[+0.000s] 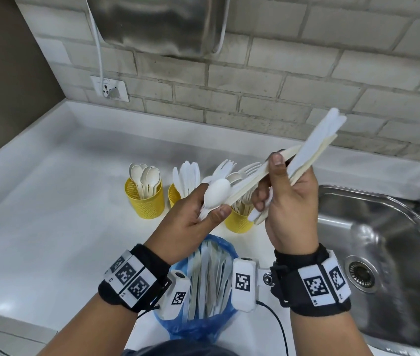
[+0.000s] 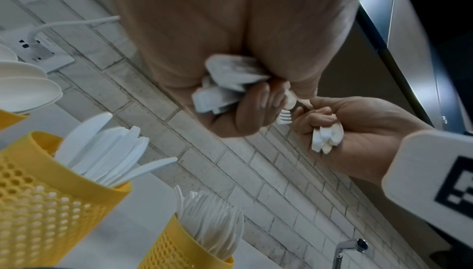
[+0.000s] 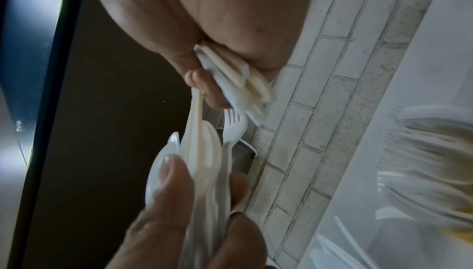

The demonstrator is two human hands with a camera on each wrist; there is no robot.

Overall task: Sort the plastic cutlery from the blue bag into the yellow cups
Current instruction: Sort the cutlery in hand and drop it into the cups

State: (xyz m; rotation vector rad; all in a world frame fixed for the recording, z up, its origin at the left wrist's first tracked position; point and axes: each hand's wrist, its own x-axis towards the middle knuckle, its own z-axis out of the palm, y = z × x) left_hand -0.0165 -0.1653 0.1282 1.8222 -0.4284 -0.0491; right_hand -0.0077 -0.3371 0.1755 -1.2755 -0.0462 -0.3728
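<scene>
Above the cups, my left hand (image 1: 211, 201) grips a few white spoons (image 1: 216, 194), thumb on the top bowl; their handle ends (image 2: 225, 83) stick out of the palm. My right hand (image 1: 270, 181) grips a mixed bundle of white and beige cutlery (image 1: 314, 147) pointing up-right. Its thumb pins a long beige piece (image 1: 255, 181) that reaches across to the left hand. A white fork (image 3: 232, 129) shows between the hands. Three yellow cups stand behind: spoons (image 1: 144, 199), knives (image 1: 174, 195), forks (image 1: 238, 223). The blue bag (image 1: 203, 322) with more cutlery stands open below my wrists.
A steel sink (image 1: 383, 227) with its drain (image 1: 360, 272) lies at the right, tap (image 2: 350, 249) beside it. White counter (image 1: 62, 201) spreads left of the cups. A brick wall, socket (image 1: 109, 89) with cable, and a steel appliance (image 1: 157, 24) stand behind.
</scene>
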